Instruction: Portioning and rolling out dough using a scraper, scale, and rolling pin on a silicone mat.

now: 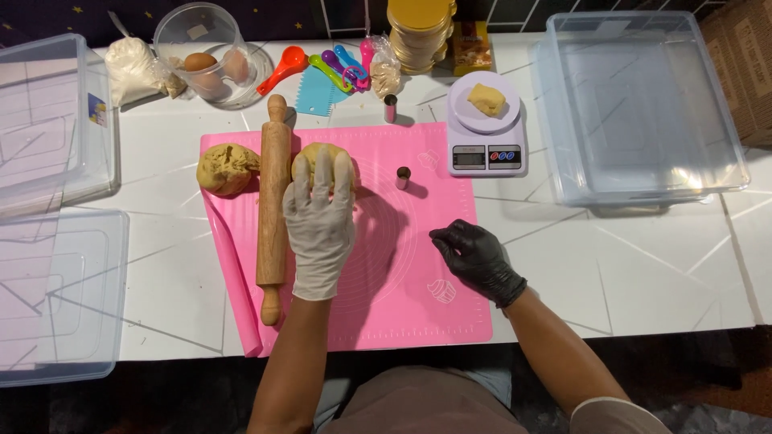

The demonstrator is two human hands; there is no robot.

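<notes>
My left hand, in a white glove, lies over a ball of yellow dough on the pink mat, fingers curled on top of it. A wooden rolling pin rests just left of that hand, and a second dough ball sits left of the pin. My right hand, in a black glove, rests on the mat's right edge with fingers bent, holding nothing. A small metal cutter stands on the mat between the hands.
A kitchen scale carries a small dough piece. A clear bin stands to the right and clear lids lie to the left. At the back are a bowl with eggs, a flour bag, coloured measuring spoons and stacked gold discs.
</notes>
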